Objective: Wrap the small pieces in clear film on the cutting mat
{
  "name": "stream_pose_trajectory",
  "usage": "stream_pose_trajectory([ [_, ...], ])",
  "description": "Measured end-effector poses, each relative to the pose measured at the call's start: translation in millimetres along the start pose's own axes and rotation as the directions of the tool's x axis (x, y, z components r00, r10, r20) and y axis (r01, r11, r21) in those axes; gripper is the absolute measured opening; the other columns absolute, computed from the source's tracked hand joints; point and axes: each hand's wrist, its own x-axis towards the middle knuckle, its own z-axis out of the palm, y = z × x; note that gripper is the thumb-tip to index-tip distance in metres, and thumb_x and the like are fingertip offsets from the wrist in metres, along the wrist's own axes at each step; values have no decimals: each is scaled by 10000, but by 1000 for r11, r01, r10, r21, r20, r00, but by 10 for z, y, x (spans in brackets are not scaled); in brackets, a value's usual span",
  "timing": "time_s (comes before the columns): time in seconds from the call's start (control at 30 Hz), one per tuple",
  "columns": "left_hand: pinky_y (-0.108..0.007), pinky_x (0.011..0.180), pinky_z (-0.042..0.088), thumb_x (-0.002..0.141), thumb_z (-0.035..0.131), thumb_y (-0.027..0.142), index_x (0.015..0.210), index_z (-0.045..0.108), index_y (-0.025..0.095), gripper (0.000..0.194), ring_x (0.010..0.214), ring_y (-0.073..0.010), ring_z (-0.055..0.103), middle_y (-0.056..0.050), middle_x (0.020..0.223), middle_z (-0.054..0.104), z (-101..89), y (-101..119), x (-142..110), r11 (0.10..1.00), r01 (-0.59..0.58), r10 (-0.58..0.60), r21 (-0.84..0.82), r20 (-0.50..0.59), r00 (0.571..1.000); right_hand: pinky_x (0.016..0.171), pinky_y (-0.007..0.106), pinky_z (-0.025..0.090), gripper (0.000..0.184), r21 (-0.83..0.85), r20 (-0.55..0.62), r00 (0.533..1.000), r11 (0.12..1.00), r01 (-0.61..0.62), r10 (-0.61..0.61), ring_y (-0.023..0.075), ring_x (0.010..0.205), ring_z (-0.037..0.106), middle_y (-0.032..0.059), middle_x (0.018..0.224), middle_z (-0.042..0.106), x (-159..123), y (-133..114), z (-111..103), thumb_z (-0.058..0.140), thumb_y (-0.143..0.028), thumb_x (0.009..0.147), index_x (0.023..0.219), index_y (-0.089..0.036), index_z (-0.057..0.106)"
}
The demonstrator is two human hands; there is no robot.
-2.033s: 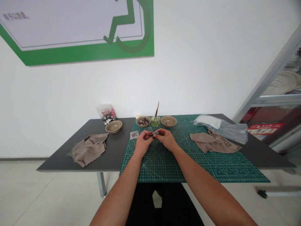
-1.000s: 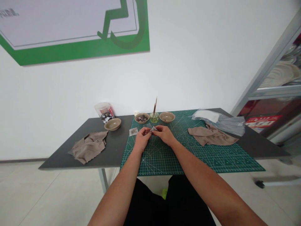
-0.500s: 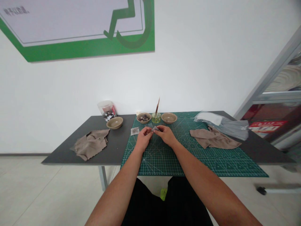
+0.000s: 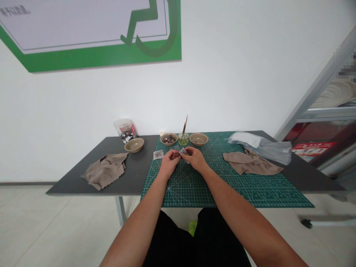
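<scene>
My left hand (image 4: 169,163) and my right hand (image 4: 195,157) meet over the green cutting mat (image 4: 183,189), fingertips pinched together. Between them is a small greyish speckled square (image 4: 183,151), thin like paper or cloth; both hands grip it. Whether something smaller sits inside the pinch is hidden by the fingers. Left of my left hand lies a similar pale square (image 4: 158,154) flat on the mat. Just beyond the hands stand a bowl of dark chips (image 4: 169,139), a glass jar with yellowish liquid (image 4: 183,139) holding a brush (image 4: 185,125), and a shallow tan bowl (image 4: 198,139).
On the dark table (image 4: 133,181) at left are a crumpled brown cloth (image 4: 107,170), another tan bowl (image 4: 134,145) and a clear tub (image 4: 125,130) of dark and white pieces. A second brown cloth (image 4: 251,161) and a plastic bag (image 4: 264,146) lie at right. A wall stands behind.
The view has shifted slightly, so everything sits a little further left. Both hands keep their pinch on the speckled square, which appears slightly turned between the fingers.
</scene>
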Motion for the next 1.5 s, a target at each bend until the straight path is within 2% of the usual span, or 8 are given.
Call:
stream_pose_trajectory([
  [0.23,-213,539,365,706,625,266,850,619,165,176,567,-96,478,35,639,537,3,-8,4,999,46,-46,23,-27,999,518,238,386,181,45,-16,998,998,-54,55,118,540,507,-34,604,553,-11,-65,-1,660,-326,674,709,-183,554],
  [0.4,-220,521,381,763,571,283,872,620,167,167,542,-108,505,25,601,552,-19,-63,25,996,76,-74,49,-41,996,502,240,398,206,213,-33,992,971,-109,118,131,532,548,-48,609,545,-22,-109,-4,630,-356,685,748,-210,499],
  [0.57,-237,562,438,729,618,264,859,564,174,168,565,-116,548,20,643,596,1,-51,21,996,73,-74,-49,-30,997,484,240,348,201,193,-64,990,974,-115,129,109,494,437,-63,553,474,-13,-125,0,616,-376,708,729,-209,507],
  [0.7,-246,580,454,733,633,297,823,524,183,181,613,-130,574,7,690,622,12,-37,8,990,82,-84,-114,-21,996,497,250,321,274,272,-71,984,953,-136,161,110,527,413,-33,613,508,6,-123,-3,533,-466,789,734,-197,536],
  [0.97,-204,529,328,707,657,282,763,582,171,145,537,-82,420,62,588,456,-5,12,-16,998,10,-8,65,-30,1000,615,252,403,338,346,-100,990,937,-56,96,121,672,504,-38,752,551,8,-89,15,727,-388,651,848,-216,512],
  [1.13,-198,537,319,676,654,244,720,539,171,143,548,-76,409,66,598,445,-4,3,-11,995,-9,12,98,-34,999,624,275,449,520,399,-44,988,910,-116,146,141,663,567,-40,754,601,9,-73,28,768,-343,591,1005,-245,471],
  [1.3,-200,526,324,658,641,233,698,542,170,124,538,-78,416,61,591,466,-4,26,-17,986,-24,31,162,-44,999,691,281,461,351,308,8,989,941,-144,148,147,720,584,-5,775,639,-5,-80,9,751,-346,600,860,-188,574],
  [1.5,-210,520,363,648,644,228,759,590,162,140,524,-86,459,52,587,523,9,84,-41,982,27,-9,188,-96,995,623,251,432,256,242,76,979,949,-203,190,119,636,556,-8,719,644,-38,-109,-8,715,-358,647,799,-162,650],
])
